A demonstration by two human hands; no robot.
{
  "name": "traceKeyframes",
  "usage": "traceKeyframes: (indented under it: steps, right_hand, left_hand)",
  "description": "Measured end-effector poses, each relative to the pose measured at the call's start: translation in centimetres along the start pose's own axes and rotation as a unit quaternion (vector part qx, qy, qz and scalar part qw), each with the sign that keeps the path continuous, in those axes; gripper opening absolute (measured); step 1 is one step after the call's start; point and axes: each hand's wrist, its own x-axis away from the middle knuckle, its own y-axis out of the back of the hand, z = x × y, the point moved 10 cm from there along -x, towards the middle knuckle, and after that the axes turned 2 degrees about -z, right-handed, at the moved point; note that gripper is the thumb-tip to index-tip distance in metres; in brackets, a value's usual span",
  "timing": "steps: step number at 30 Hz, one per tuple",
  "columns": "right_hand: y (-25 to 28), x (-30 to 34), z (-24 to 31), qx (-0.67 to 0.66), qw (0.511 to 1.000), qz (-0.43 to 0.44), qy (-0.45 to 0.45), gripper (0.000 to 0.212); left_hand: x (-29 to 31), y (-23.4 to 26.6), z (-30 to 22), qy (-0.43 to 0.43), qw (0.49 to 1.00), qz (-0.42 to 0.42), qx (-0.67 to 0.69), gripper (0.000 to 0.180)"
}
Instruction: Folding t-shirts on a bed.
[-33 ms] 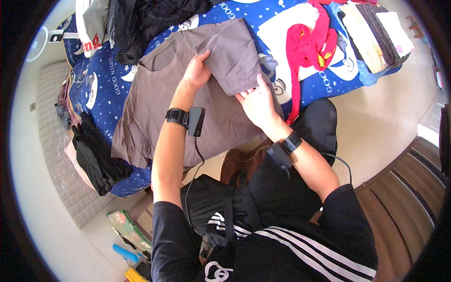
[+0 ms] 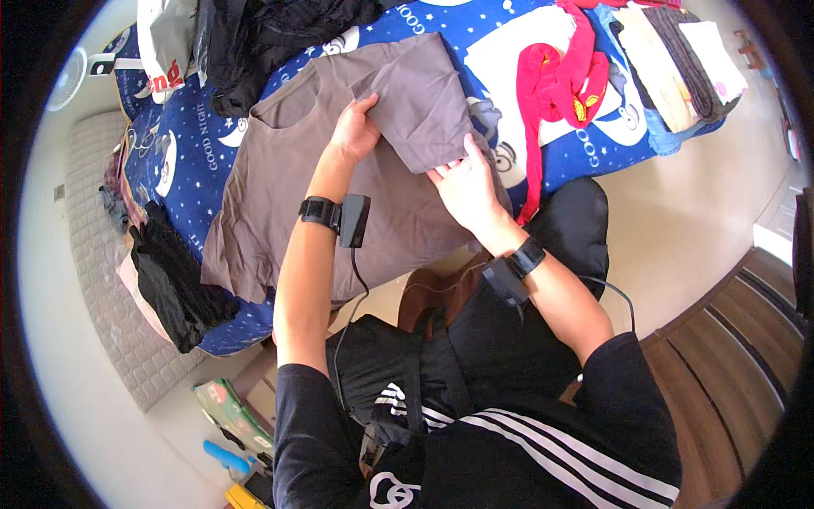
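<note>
A brownish-grey T-shirt (image 2: pixel 275 182) lies spread on the bed, its neckline at the upper left. Its right sleeve (image 2: pixel 420 106) is turned inward over the body. My left hand (image 2: pixel 356 130) is closed on the inner edge of that folded sleeve, thumb on top. At the sleeve's near right corner, my right hand (image 2: pixel 466 187) grips the hem between thumb and fingers; the fingertips are partly under the cloth. Both wrists carry black straps with small dark boxes and cables.
A blue patterned bedsheet (image 2: pixel 182 127) covers the bed. Right of the shirt lie a red plush item (image 2: pixel 555 81) and a stack of folded clothes (image 2: pixel 670 64). Dark garments (image 2: pixel 280 38) sit at the back, black cloth (image 2: pixel 174 284) at the left edge.
</note>
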Motion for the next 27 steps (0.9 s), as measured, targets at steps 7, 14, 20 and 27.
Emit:
traceKeyframes:
  steps: [7,14,20,27]
  right_hand:
    - [0.1,-0.5,2.4,0.021,0.998,0.017,0.058,0.058]
    - [2.2,-0.9,2.5,-0.012,0.997,-0.061,0.051,0.064]
    - [1.5,-1.3,1.8,0.114,0.991,-0.007,0.069,0.049]
    - [4.0,-0.9,1.5,0.231,0.964,-0.065,0.114,0.044]
  left_hand:
    - [0.6,1.2,-1.0,-0.037,0.993,-0.084,-0.068,0.032]
    - [1.1,3.8,-2.1,-0.009,0.949,-0.182,-0.256,0.027]
    - [1.7,3.2,-3.1,-0.030,0.958,-0.173,-0.228,0.034]
    - [2.9,4.1,-3.9,-0.021,0.930,-0.189,-0.314,0.031]
